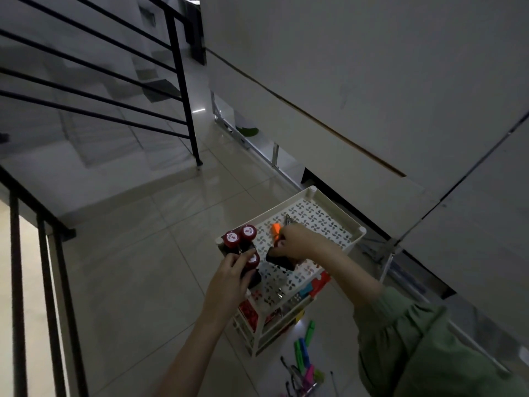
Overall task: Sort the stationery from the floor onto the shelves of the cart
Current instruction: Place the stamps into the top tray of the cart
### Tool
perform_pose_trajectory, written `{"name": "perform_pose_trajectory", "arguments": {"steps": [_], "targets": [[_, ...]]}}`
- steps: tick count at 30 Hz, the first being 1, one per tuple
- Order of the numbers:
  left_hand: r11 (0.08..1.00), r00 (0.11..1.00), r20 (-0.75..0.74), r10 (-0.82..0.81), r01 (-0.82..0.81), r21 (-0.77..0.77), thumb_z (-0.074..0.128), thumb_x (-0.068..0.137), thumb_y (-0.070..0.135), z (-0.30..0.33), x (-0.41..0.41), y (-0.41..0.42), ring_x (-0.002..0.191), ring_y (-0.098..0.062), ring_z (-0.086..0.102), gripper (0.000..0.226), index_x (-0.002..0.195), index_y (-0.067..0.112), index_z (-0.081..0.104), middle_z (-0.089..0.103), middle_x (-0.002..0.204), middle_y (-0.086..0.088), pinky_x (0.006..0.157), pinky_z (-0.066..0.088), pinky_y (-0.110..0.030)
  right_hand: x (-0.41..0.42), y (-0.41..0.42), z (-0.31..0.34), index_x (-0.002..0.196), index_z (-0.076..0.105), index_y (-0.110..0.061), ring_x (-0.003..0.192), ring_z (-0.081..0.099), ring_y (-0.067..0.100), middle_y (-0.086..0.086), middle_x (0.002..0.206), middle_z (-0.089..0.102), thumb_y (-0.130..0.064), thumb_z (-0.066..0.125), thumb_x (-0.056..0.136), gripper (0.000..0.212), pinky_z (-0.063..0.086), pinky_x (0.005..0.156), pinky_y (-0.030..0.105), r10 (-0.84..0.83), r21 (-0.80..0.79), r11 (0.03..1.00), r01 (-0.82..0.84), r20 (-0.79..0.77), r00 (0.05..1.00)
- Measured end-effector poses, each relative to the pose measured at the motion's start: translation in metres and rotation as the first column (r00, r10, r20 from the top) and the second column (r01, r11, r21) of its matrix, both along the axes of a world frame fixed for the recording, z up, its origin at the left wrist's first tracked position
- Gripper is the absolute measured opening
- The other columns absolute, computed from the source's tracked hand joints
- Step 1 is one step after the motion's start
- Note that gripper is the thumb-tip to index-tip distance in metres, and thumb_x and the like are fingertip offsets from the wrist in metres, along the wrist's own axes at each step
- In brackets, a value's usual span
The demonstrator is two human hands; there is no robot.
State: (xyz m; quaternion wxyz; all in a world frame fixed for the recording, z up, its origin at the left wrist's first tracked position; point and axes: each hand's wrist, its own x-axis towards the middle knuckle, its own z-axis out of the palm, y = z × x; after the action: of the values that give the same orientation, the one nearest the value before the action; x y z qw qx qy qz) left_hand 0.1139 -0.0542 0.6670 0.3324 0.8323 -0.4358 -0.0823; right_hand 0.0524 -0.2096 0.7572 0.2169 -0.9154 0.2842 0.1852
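Observation:
A white perforated cart [337,216] stands on the tiled floor by the wall. Two red-capped stamps [240,237] stand at the top tray's near-left corner. My left hand [229,279] grips a third red-capped stamp [252,260] beside them. My right hand [294,243] holds a dark block-shaped item [279,260] over the tray's middle, with an orange highlighter [275,228] just beyond its fingers. Green, blue and pink highlighters and pens [305,356] lie on the floor below the cart.
Lower cart shelves hold red, blue and yellow small items [315,285]. A black stair railing [183,81] runs along the left, with steps going down behind it. Grey cabinet panels [372,81] close off the right side.

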Motion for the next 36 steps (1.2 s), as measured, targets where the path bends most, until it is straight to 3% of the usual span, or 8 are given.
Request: {"name": "perform_pose_trajectory", "arguments": {"steps": [5,8,10,15,21,26,28,36], "targets": [[0.999,1.000,0.031,0.003,-0.004,0.033,0.060,0.087,0.015,0.008,0.003,-0.001,0.089,-0.022,0.055,0.045,0.132,0.019,0.052,0.055,0.102,-0.011,0.069,0.039,-0.021,0.016,0.009,-0.020,0.083,0.043,-0.006,0.052,0.049,0.014,0.002,0.061,0.046,-0.039,0.058,0.090,0.037,0.038,0.041,0.021,-0.191,0.161,0.971,0.178,0.069,0.979],[0.999,0.998,0.051,0.025,-0.027,0.046,0.061,0.086,0.014,0.010,0.005,0.001,0.093,-0.022,0.053,0.046,0.131,0.018,0.053,0.053,0.103,-0.012,0.072,0.038,-0.020,0.016,0.012,-0.029,0.078,0.045,-0.006,0.033,0.056,0.009,0.006,0.060,0.058,-0.038,0.053,0.093,0.036,0.043,0.032,0.017,-0.383,0.388,0.856,0.342,0.032,0.923],[0.998,0.998,0.057,0.022,-0.025,0.062,0.062,0.086,0.013,0.010,0.004,0.002,0.098,-0.024,0.052,0.046,0.131,0.017,0.053,0.052,0.106,-0.013,0.076,0.038,-0.021,0.013,0.009,-0.033,0.092,0.052,0.000,0.031,0.057,0.005,0.006,0.061,0.062,-0.038,0.054,0.093,0.037,0.044,0.034,0.014,-0.428,0.467,0.803,0.371,0.018,0.904],[0.995,0.998,0.040,0.045,-0.048,0.083,0.062,0.086,0.015,0.011,-0.002,0.003,0.107,-0.023,0.048,0.053,0.136,0.019,0.046,0.048,0.114,-0.012,0.085,0.040,-0.021,0.006,0.005,-0.036,0.107,0.059,0.002,0.049,0.063,0.008,0.007,0.070,0.067,-0.038,0.052,0.093,0.043,0.049,0.043,0.016,-0.374,0.510,0.793,0.333,-0.023,0.927],[0.976,0.979,0.023,0.202,-0.203,0.082,0.066,0.083,0.018,0.016,-0.020,0.005,0.118,-0.027,0.042,0.073,0.145,0.013,0.028,0.042,0.124,-0.016,0.096,0.041,-0.031,0.000,0.004,-0.034,0.121,0.056,-0.001,0.074,0.062,0.020,0.013,0.094,0.063,-0.029,0.049,0.096,0.038,0.055,0.074,0.030,-0.295,0.566,0.793,0.224,0.035,0.955],[0.925,0.910,0.180,0.373,-0.380,0.002,0.080,0.067,0.014,0.022,-0.051,0.008,0.106,-0.044,0.050,0.076,0.131,-0.009,0.044,0.052,0.111,-0.030,0.090,0.047,-0.048,-0.009,0.001,-0.033,0.128,0.049,0.002,0.071,0.063,0.022,0.022,0.108,0.067,-0.041,0.046,0.096,0.053,0.051,0.059,0.025,-0.275,0.551,0.808,0.210,0.037,0.961],[0.893,0.873,0.202,0.444,-0.448,-0.028,0.081,0.067,0.014,0.023,-0.069,0.011,0.104,-0.044,0.050,0.074,0.127,-0.010,0.046,0.052,0.110,-0.030,0.089,0.047,-0.048,-0.021,0.001,-0.029,0.133,0.041,0.002,0.065,0.062,0.022,0.022,0.100,0.067,-0.045,0.043,0.096,0.060,0.050,0.055,0.025,-0.287,0.549,0.811,0.203,0.072,0.955],[0.705,0.712,0.027,0.701,-0.688,-0.172,0.072,0.078,0.012,-0.005,-0.190,-0.007,0.110,-0.043,0.047,0.051,0.119,-0.010,0.051,0.050,0.115,-0.030,0.094,0.041,-0.046,-0.149,-0.037,-0.019,0.123,0.049,-0.007,0.068,0.059,0.014,0.004,0.086,0.061,-0.042,0.040,0.098,0.044,0.049,0.065,0.025,0.037,0.600,0.793,-0.106,0.126,0.991]]}}
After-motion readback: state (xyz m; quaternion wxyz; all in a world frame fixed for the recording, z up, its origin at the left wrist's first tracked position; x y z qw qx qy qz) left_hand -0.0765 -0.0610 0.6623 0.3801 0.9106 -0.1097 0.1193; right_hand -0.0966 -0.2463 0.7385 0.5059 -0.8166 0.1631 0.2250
